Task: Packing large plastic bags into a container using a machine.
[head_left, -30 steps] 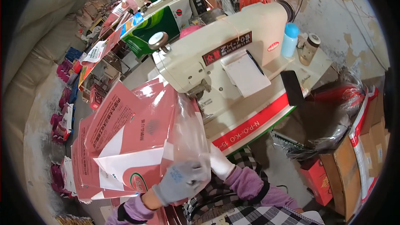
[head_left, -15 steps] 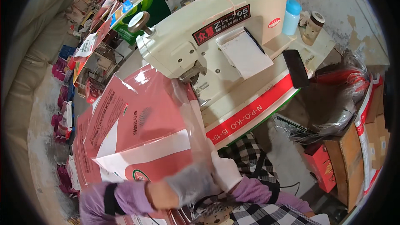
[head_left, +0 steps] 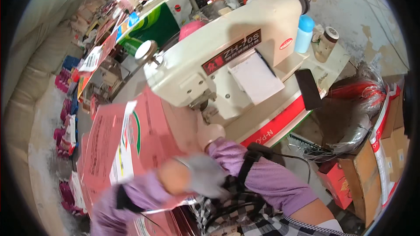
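A large pink-red woven plastic sack [head_left: 153, 118] with white bands lies flat at the left of the cream industrial sewing machine [head_left: 258, 22]. Its right edge runs in below the machine head. My right hand [head_left: 211, 134], in a white glove, is at that edge just under the needle area; how its fingers are set is unclear. Lower down, my left hand [head_left: 202, 177], in a grey glove, is over the sack's near right corner beside my checked apron [head_left: 218, 214]. Motion smears its fingers. More pink-red sacks [head_left: 162, 225] lie below my left forearm.
On the machine bed are a white notepad [head_left: 258, 78] with a pen and a black phone [head_left: 308, 89]. Behind them stand a blue bottle [head_left: 304, 35] and a lidded jar [head_left: 327, 44]. Cardboard boxes [head_left: 365, 179] and bundled clear strips [head_left: 361, 118] are at the right.
My right hand has moved up and left along the sack's edge to the machine head. The sack has turned and slid; its white band stands steeper. My left hand remains low, still blurred.
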`<state>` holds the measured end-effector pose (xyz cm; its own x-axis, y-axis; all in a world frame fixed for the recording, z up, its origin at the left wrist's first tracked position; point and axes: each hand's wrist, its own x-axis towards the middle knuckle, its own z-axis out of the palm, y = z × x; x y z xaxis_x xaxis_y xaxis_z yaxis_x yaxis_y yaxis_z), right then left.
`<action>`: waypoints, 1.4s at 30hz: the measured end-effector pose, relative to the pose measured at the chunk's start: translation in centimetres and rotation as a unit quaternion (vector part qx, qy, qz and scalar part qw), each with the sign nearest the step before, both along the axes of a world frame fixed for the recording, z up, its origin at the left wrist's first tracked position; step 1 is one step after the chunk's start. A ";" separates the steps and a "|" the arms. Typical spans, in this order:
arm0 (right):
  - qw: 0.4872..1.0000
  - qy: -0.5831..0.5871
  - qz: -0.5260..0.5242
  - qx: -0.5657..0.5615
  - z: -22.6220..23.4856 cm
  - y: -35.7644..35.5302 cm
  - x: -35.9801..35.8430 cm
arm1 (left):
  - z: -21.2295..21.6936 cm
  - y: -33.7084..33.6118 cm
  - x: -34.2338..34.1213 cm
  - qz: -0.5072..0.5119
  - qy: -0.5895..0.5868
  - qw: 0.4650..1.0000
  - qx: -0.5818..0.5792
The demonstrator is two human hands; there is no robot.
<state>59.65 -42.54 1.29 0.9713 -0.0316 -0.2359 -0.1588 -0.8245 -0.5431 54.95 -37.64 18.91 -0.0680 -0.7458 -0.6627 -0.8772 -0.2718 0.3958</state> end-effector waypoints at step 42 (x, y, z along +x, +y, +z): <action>0.888 -0.247 0.015 0.388 -1.7 -7.9 -10.1 | 15.8 26.5 -6.1 0.208 -0.695 0.564 -0.396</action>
<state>49.56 -50.44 -0.46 0.9600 -0.0174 0.2795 0.2725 -0.1723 -0.9466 48.84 -11.19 34.68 0.3965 -0.6052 0.6903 -0.4155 -0.7888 -0.4529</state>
